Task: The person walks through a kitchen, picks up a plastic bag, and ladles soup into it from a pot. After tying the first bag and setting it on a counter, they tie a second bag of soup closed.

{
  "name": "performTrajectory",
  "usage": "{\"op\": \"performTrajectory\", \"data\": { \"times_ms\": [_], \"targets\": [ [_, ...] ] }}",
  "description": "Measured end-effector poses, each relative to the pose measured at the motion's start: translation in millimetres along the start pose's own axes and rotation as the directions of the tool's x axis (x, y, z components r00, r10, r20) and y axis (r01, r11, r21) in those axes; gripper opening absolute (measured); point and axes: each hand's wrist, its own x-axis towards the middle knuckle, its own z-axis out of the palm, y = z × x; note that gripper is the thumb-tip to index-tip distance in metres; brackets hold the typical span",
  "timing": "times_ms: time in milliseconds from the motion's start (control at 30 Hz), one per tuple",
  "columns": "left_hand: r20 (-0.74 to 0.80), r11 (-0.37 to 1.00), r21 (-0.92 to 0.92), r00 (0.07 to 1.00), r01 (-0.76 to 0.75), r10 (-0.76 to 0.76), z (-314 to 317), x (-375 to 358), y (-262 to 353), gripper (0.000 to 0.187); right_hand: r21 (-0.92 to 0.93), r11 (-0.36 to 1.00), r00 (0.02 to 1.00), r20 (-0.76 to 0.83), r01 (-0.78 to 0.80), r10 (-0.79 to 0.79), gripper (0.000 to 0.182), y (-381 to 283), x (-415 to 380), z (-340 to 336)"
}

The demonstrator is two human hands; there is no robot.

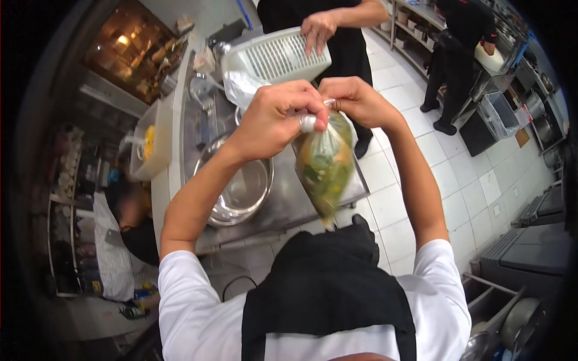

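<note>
A clear plastic bag (325, 165) with green and yellowish food in it hangs in front of me, its pointed bottom corner downward. My left hand (280, 117) pinches the bunched neck of the bag, fingers closed on the plastic. From the other side my right hand (360, 103) grips the bag's top, fingertips right beside those of the left. Left of the bag, below my left forearm, a shiny steel bowl (241, 207) stands on the steel counter (286, 201).
Across the counter a person's hand (319, 30) holds a tilted white slotted basket (277, 57). A plastic tub (150, 138) sits at left, with another person below it. Further right are a person in black (454, 60), a lined bin (490, 126) and steel shelving (415, 15).
</note>
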Motion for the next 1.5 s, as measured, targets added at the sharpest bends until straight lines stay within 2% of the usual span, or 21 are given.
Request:
{"op": "performTrajectory", "data": {
  "times_ms": [100,167,200,267,300,333,400,533,600,633,667,733,767,933,1100,1233,1300,1333,1400,1433,1500],
  "targets": [
    [-0.182,0.969,-0.101,0.953,0.227,-0.242,44.1,-43.9,-51.9,0.009,-0.115,0.987,0.993,-0.046,-0.116,0.111,0.010,19.4,-14.0,26.6],
    [-0.389,0.806,-0.408,0.717,0.429,-0.578,81.3,-72.2,-89.3,0.006,-0.317,0.946,0.985,-0.174,-0.072,0.016,0.012,39.7,-25.8,53.9],
    [-0.377,0.794,-0.417,0.711,0.441,-0.593,99.5,-82.1,-103.2,0.006,-0.489,0.868,0.979,-0.201,-0.081,-0.023,0.013,46.8,-30.4,68.3],
    [-0.501,0.669,-0.644,0.456,0.373,-0.736,136.4,-97.9,-127.6,0.001,-0.569,0.803,0.973,-0.224,-0.176,0.054,0.019,64.4,-42.0,97.2],
    [-0.549,0.678,-0.633,0.402,0.373,-0.733,152.9,-104.2,-142.0,0.005,-0.560,0.809,0.973,-0.221,-0.179,0.062,0.019,76.0,-48.2,111.9],
    [-0.516,0.588,-0.705,0.281,0.398,-0.809,163.7,-105.6,-145.5,0.006,-0.474,0.843,0.945,-0.308,-0.256,0.113,0.016,86.7,-55.6,128.2],
    [-0.505,0.539,-0.761,0.193,0.360,-0.842,181.0,-108.3,-148.9,0.016,-0.380,0.865,0.907,-0.384,-0.327,0.174,0.013,103.9,-65.6,149.7],
    [-0.301,0.320,-0.842,0.113,0.434,-0.947,209.8,-129.2,-183.5,0.031,-0.052,0.896,0.786,-0.504,-0.442,0.359,0.013,117.7,-85.9,181.8],
    [-0.171,0.163,-0.962,-0.018,0.220,-0.985,219.7,-134.6,-190.9,0.033,0.461,0.749,0.421,-0.628,-0.476,0.654,0.014,117.1,-94.4,200.2],
    [-0.133,0.114,-0.983,-0.132,0.140,-0.982,226.6,-132.7,-191.2,0.034,0.419,0.746,0.354,-0.689,-0.517,0.633,0.014,121.1,-103.6,208.4],
    [-0.126,0.107,-0.985,-0.138,0.137,-0.982,231.7,-131.9,-192.4,0.034,0.420,0.741,0.354,-0.684,-0.524,0.638,0.014,125.1,-113.7,215.7],
    [-0.161,0.151,-0.985,-0.126,0.088,-0.979,240.4,-131.1,-191.9,0.029,0.053,0.732,0.555,-0.615,-0.679,0.560,0.017,119.4,-128.6,226.1],
    [-0.085,0.081,-0.996,-0.101,0.042,-0.991,241.4,-133.5,-192.9,0.028,0.077,0.715,0.561,-0.563,-0.695,0.606,0.018,120.3,-131.4,232.3],
    [-0.086,0.086,-0.996,-0.069,0.008,-0.994,249.1,-141.6,-188.4,0.024,0.161,0.700,0.495,-0.598,-0.696,0.630,0.016,130.9,-126.7,254.1],
    [0.050,-0.053,-0.998,0.097,-0.029,-0.994,245.5,-159.1,-201.3,0.017,0.229,0.732,0.402,-0.713,-0.642,0.575,0.015,132.2,-119.6,265.5],
    [0.047,-0.048,-0.999,0.082,-0.005,-0.996,249.2,-162.9,-197.5,0.014,0.175,0.700,0.392,-0.723,-0.693,0.569,0.016,136.8,-119.5,269.4],
    [-0.120,0.126,-0.985,0.057,0.117,-0.991,256.2,-160.8,-200.5,0.015,0.182,0.658,0.359,-0.718,-0.731,0.596,0.021,140.3,-120.1,269.9],
    [-0.109,0.114,-0.987,0.056,0.114,-0.993,260.4,-163.3,-202.3,0.015,0.178,0.650,0.355,-0.717,-0.738,0.600,0.021,141.0,-122.5,271.2],
    [-0.336,0.358,-0.891,0.124,0.280,-0.934,265.1,-165.3,-205.3,0.017,0.115,0.617,0.337,-0.753,-0.779,0.565,0.021,142.9,-123.4,270.4],
    [-0.331,0.352,-0.896,0.121,0.272,-0.936,266.6,-167.7,-203.9,0.017,0.106,0.612,0.340,-0.751,-0.784,0.565,0.021,143.0,-122.8,269.3],
    [-0.421,0.506,-0.746,0.282,0.433,-0.862,266.1,-175.0,-203.1,0.019,0.187,0.558,0.245,-0.755,-0.808,0.608,0.020,144.5,-120.1,265.6]
  ]
}}
